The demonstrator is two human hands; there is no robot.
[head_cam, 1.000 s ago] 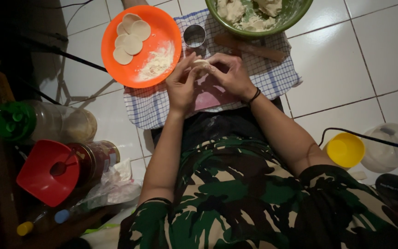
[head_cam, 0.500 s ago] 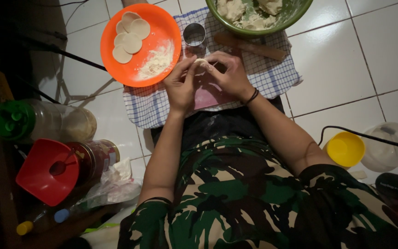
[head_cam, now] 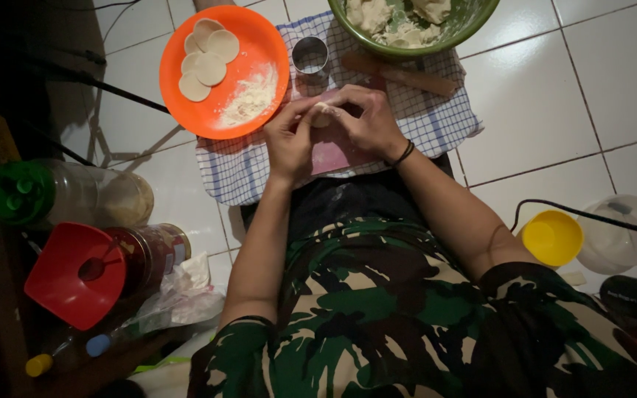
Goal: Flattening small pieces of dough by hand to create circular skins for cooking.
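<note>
My left hand (head_cam: 289,140) and my right hand (head_cam: 366,121) meet over a pink board (head_cam: 337,155) and pinch a small pale piece of dough (head_cam: 321,114) between their fingertips. The board lies on a blue-checked cloth (head_cam: 436,121) spread on the tiled floor. Left of my hands stands an orange plate (head_cam: 256,40) with several round dough discs (head_cam: 206,59) and a heap of flour (head_cam: 248,99). A round metal cutter (head_cam: 310,54) stands just beyond my fingers. A green bowl (head_cam: 473,22) of dough sits at the top, with a wooden rolling pin (head_cam: 407,74) in front of it.
At the left stand a clear jar with a green lid (head_cam: 20,195), a red funnel (head_cam: 75,273) on a jar and a crumpled plastic bag (head_cam: 178,298). A yellow lid (head_cam: 552,237), a clear container (head_cam: 621,232) and a black cable (head_cam: 591,215) lie at the right.
The view has shifted slightly. My fingers keep working the dough piece at the same spot; nothing else has moved.
</note>
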